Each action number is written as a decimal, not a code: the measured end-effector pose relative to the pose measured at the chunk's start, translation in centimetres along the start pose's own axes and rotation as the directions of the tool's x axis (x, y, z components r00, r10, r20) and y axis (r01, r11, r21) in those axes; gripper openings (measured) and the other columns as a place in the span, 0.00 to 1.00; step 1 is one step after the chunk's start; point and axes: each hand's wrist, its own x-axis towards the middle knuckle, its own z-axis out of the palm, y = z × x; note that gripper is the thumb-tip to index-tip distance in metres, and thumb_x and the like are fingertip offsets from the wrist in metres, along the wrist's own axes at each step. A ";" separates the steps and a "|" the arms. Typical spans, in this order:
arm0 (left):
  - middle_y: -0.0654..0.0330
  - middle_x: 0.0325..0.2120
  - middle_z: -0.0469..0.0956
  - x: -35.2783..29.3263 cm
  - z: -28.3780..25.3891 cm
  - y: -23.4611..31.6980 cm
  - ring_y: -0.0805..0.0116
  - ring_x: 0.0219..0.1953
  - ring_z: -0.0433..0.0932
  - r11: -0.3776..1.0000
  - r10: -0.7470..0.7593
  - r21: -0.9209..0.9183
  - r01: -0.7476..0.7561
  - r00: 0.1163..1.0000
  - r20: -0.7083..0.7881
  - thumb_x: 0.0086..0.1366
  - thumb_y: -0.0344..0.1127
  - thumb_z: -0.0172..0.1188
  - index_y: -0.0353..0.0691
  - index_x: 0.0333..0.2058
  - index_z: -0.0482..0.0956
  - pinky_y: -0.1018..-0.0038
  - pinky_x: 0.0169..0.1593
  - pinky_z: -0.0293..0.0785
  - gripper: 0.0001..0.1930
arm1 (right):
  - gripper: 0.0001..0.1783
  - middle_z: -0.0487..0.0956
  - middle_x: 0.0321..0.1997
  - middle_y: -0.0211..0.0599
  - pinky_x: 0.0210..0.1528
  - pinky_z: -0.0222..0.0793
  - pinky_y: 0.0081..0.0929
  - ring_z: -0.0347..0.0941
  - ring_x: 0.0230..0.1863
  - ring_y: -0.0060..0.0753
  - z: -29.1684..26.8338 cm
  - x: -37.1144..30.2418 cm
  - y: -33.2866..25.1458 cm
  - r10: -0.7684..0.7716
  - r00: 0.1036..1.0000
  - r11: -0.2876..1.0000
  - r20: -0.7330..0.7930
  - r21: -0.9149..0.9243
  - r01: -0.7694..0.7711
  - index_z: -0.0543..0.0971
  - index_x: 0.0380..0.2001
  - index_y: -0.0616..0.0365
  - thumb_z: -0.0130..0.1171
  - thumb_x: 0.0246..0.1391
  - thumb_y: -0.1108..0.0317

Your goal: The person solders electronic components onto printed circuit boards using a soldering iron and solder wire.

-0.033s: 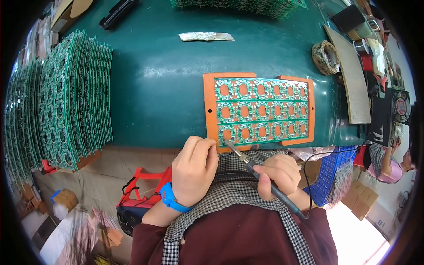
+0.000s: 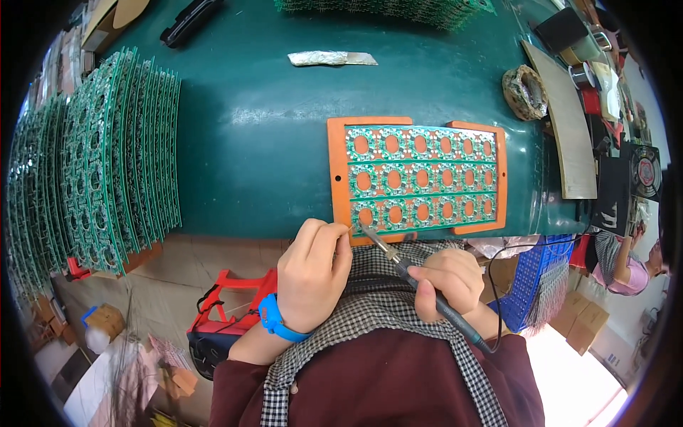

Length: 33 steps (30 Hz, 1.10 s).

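Observation:
A green circuit board panel [image 2: 420,164] with rows of round cutouts lies in an orange holder [image 2: 340,153] at the table's near edge. My right hand [image 2: 449,283] is wrapped round the handle of a soldering iron [image 2: 409,272]. The iron slants up to the left, its tip at the panel's near left corner. Close to that tip, my left hand [image 2: 313,267] is closed in a pinch by the holder's corner. Whatever its fingertips grip is too small or hidden to make out. A blue wristband [image 2: 279,320] circles my left wrist.
Stacked circuit board panels [image 2: 121,164] stand along the left side; another stack [image 2: 398,8] sits at the far edge. A foil-wrapped strip [image 2: 331,59] lies beyond the holder. To the right are a round, crusted container [image 2: 525,92], a long board [image 2: 565,128] and a blue crate [image 2: 544,274].

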 end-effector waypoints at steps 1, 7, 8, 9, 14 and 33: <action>0.59 0.25 0.72 0.0 0.0 -0.1 0.68 0.21 0.71 1.000 -0.001 0.000 0.001 1.000 0.000 0.53 0.18 0.60 0.35 0.32 0.76 0.74 0.23 0.65 0.08 | 0.07 0.74 0.18 0.30 0.19 0.68 0.23 0.71 0.16 0.29 0.1 0.0 0.0 -0.003 1.000 1.000 0.003 0.000 0.003 0.79 0.28 0.62 0.57 0.39 0.78; 0.57 0.25 0.73 0.5 -0.7 -0.5 0.65 0.23 0.75 0.994 0.099 0.049 -0.101 0.995 0.032 0.53 0.19 0.61 0.34 0.32 0.76 0.73 0.25 0.68 0.08 | 0.08 0.74 0.17 0.31 0.19 0.68 0.23 0.70 0.16 0.28 -0.1 0.0 0.5 -0.045 0.997 0.999 -0.057 0.004 0.045 0.79 0.28 0.63 0.58 0.40 0.77; 0.58 0.25 0.72 0.7 -0.7 -0.6 0.64 0.22 0.74 0.996 0.080 0.050 -0.080 0.997 -0.011 0.53 0.20 0.62 0.36 0.33 0.76 0.72 0.25 0.69 0.08 | 0.08 0.74 0.17 0.31 0.19 0.68 0.23 0.70 0.16 0.28 -0.1 0.1 0.6 -0.044 0.997 0.999 -0.056 0.004 0.044 0.79 0.28 0.63 0.58 0.40 0.77; 0.58 0.26 0.72 1.0 -0.7 -0.8 0.62 0.21 0.73 0.997 0.061 0.049 -0.059 0.997 -0.053 0.53 0.21 0.62 0.37 0.33 0.75 0.70 0.24 0.70 0.09 | 0.08 0.74 0.17 0.32 0.18 0.67 0.23 0.70 0.16 0.28 -0.1 0.3 0.6 -0.028 0.996 1.000 -0.082 -0.015 0.027 0.79 0.28 0.63 0.58 0.40 0.76; 0.58 0.27 0.72 2.7 -0.2 -0.5 0.64 0.21 0.74 0.998 -0.034 0.047 0.037 0.997 -0.072 0.53 0.21 0.61 0.37 0.33 0.75 0.72 0.23 0.71 0.08 | 0.07 0.74 0.18 0.32 0.16 0.64 0.23 0.70 0.15 0.28 0.2 1.8 0.9 0.017 0.993 0.998 -0.118 -0.056 -0.024 0.80 0.28 0.63 0.59 0.42 0.75; 0.58 0.27 0.72 4.7 -0.3 -0.9 0.63 0.23 0.75 0.999 0.035 0.041 -0.033 0.998 -0.046 0.53 0.21 0.63 0.36 0.31 0.75 0.71 0.25 0.72 0.08 | 0.06 0.75 0.18 0.32 0.15 0.64 0.21 0.71 0.15 0.27 0.1 3.1 2.1 0.008 0.997 0.998 -0.081 -0.065 -0.013 0.80 0.28 0.62 0.60 0.42 0.75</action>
